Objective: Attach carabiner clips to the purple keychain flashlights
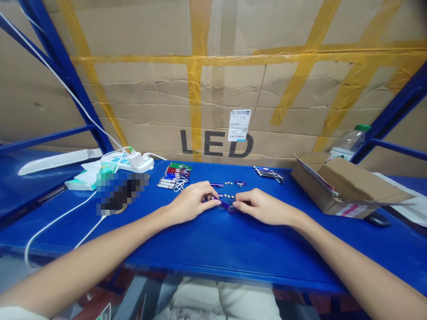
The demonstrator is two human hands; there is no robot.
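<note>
My left hand [193, 202] is closed in a pinch on the tube of a slim purple keychain flashlight [224, 204], held just above the blue table. At its other end my right hand [263, 206] pinches near the purple carabiner clip [231, 210]; the fingers partly cover it. Just beyond the hands lie a purple tube [217, 185] and small silver button cells [228, 196] in short rows. A loose purple carabiner [240, 182] rests by the farther row. Part of another tube shows beside my left fingertips.
Left of the hands, finished-looking flashlights [174, 176] in green, red, blue and silver lie grouped. Several dark ones [268, 174] lie back right. An open cardboard box [347, 189] stands right. A power strip [135, 162], cables and a blurred dark object [122, 194] occupy the left.
</note>
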